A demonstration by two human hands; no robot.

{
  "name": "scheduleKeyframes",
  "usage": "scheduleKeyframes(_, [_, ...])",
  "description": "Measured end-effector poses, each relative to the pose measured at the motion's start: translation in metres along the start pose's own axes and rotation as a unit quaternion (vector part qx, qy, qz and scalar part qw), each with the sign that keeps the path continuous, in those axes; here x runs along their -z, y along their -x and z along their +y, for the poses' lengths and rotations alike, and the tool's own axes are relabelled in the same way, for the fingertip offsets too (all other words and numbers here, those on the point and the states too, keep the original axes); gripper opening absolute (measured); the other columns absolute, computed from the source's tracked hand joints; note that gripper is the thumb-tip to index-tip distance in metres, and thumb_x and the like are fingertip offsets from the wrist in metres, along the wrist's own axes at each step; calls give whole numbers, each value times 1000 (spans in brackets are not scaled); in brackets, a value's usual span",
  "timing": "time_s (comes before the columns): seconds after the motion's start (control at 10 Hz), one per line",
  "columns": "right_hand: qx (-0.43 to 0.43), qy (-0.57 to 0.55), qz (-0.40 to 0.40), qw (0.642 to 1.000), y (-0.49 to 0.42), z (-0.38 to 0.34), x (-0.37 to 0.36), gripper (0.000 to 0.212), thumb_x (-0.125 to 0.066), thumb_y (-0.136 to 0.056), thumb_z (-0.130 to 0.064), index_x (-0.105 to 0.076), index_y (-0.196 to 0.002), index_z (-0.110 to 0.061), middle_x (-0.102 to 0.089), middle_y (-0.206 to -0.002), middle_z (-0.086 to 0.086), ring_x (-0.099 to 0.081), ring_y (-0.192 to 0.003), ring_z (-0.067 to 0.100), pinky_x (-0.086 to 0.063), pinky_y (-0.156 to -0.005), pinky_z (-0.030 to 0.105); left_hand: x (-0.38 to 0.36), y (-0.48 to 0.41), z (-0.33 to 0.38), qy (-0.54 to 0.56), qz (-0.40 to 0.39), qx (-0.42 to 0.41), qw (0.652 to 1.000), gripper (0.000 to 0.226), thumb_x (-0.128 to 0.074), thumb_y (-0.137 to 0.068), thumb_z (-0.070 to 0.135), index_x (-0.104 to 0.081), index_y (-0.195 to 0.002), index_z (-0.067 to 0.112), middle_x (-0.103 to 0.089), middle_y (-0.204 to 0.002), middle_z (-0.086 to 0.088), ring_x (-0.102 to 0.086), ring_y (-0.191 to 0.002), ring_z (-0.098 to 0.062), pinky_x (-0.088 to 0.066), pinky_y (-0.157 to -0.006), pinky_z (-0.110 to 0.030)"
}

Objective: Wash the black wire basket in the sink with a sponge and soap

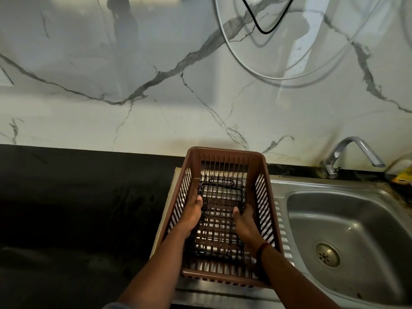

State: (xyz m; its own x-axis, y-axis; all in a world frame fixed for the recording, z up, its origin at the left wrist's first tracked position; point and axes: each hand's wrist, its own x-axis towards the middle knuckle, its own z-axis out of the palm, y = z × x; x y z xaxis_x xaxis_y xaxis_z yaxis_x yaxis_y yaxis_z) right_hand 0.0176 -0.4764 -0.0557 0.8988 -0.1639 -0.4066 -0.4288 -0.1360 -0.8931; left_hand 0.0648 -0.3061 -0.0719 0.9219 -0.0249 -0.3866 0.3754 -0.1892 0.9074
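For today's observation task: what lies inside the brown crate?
The black wire basket, with the left hand and right hand holding its sides. The crate's floor shows only between wires.

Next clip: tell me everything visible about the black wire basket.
The black wire basket is a rectangular, open-topped grid of thin dark metal-looking wire, with a looped handle at its far end. It sits upright inside the brown slatted crate on the drainboard left of the sink bowl, not yet in it. The left hand and right hand grip its long sides, thumbs over the rim.
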Motion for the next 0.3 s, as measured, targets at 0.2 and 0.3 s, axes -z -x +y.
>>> scheduleKeyframes(0.2, [130,93,46,986,-3,-11,12,61,-39,-102,-40,-13,-154,-22,-21,-161,4,-25,-146,22,-26,-118,47,-6,2,10,-186,114,-111,970,63,-37,-110,44,-14,-166,28,-15,-173,3,-12,-160,-22,-14,-130,-47])
scheduleKeyframes(0.3, [203,150,30,967,-4,-17,22,63,-36,-100,-48,-14,-155,-24,-19,-162,2,-18,-148,19,-22,-120,50,-8,8,22,-272,112,-133,947,67,-35,-110,46,-7,-167,23,-4,-174,2,1,-161,-21,-2,-126,-38])
